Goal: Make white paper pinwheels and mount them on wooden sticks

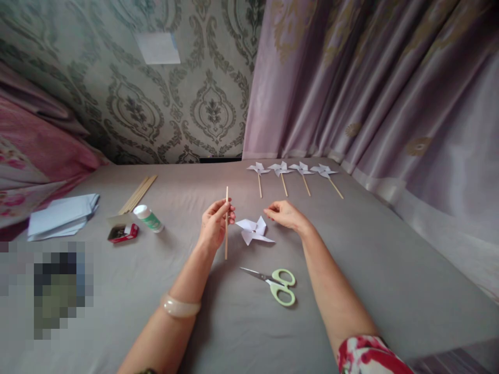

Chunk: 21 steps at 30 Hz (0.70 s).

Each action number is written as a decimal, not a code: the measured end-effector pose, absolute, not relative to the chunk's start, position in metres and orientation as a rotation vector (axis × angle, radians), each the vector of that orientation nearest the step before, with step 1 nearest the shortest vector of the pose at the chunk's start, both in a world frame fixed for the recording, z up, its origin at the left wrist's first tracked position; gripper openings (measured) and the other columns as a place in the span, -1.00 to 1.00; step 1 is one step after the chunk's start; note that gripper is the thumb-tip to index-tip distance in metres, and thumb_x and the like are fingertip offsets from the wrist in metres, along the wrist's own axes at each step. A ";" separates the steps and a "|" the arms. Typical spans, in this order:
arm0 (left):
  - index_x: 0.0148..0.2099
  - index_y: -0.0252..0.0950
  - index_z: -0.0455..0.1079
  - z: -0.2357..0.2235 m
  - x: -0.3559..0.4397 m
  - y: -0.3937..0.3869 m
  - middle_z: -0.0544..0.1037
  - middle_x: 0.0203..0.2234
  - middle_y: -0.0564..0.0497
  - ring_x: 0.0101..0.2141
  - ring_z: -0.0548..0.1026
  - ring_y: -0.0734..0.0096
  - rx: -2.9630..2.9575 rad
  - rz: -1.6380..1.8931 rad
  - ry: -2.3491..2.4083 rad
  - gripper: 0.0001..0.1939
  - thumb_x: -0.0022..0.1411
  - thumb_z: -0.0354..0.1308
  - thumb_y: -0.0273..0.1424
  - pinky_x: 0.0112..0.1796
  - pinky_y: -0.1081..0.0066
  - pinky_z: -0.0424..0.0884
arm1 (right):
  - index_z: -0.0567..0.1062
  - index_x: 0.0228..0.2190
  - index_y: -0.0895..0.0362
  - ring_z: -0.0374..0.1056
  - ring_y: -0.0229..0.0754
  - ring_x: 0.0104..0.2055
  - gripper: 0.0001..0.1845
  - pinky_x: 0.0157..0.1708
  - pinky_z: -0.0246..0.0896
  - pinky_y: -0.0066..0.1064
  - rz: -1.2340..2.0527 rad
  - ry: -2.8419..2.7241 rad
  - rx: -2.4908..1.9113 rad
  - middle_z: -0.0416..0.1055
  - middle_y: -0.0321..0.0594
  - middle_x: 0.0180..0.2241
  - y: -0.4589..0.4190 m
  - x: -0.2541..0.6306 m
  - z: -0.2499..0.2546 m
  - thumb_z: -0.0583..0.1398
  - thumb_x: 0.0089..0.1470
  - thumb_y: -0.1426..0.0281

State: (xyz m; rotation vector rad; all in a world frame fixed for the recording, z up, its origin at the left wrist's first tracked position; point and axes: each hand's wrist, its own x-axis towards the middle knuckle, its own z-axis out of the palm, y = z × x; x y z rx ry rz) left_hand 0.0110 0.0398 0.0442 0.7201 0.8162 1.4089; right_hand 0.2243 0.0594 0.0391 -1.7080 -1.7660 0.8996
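Observation:
My left hand (215, 221) grips a thin wooden stick (226, 236), held nearly upright between thumb and fingers. To the right of that hand lies a white paper pinwheel head (255, 231) with a small pin at its centre and no stick on it. My right hand (286, 214) hovers just beyond the pinwheel's right side, thumb and fingertips pinched together; whatever may be between them is too small to make out. Nearer to me, a pair of scissors (271, 283) with light green handles rests on the grey cloth, blades pointing left.
Several finished pinwheels (283, 170) on sticks lie in a row at the back right. On the left are a bundle of wooden sticks (138, 195), a glue bottle (148, 218), a small red open box (122, 232) and a stack of paper (62, 214). Curtains (351, 93) border the right.

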 end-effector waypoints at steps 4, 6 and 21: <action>-0.30 -0.41 0.42 0.031 -0.001 0.047 0.46 -0.58 0.06 -0.64 0.37 0.61 0.661 1.426 0.861 -0.62 -0.20 0.40 -0.37 -0.63 0.57 0.21 | 0.52 -0.48 0.22 0.37 -0.24 -0.47 -0.80 -0.46 0.19 -0.47 0.895 -1.779 -1.781 0.50 -0.18 -0.51 0.060 0.228 0.034 0.20 -0.01 0.32; -0.31 -0.41 0.41 0.028 -0.003 0.049 0.46 -0.58 0.06 -0.63 0.38 0.61 0.651 1.440 0.868 -0.63 -0.20 0.40 -0.38 -0.62 0.57 0.22 | 0.53 -0.46 0.21 0.38 -0.23 -0.45 -0.84 -0.42 0.20 -0.46 0.871 -1.814 -1.780 0.51 -0.17 -0.49 0.059 0.225 0.034 0.22 -0.03 0.35; -0.33 -0.39 0.40 0.031 0.000 0.047 0.44 -0.59 0.07 -0.63 0.36 0.63 0.608 1.413 0.846 -0.69 -0.17 0.37 -0.43 -0.60 0.58 0.20 | 0.37 0.02 0.12 0.26 -0.02 0.00 -0.44 0.00 0.02 -0.20 0.680 -2.420 -1.533 0.44 -0.10 -0.09 0.043 0.203 0.038 0.26 -0.06 0.30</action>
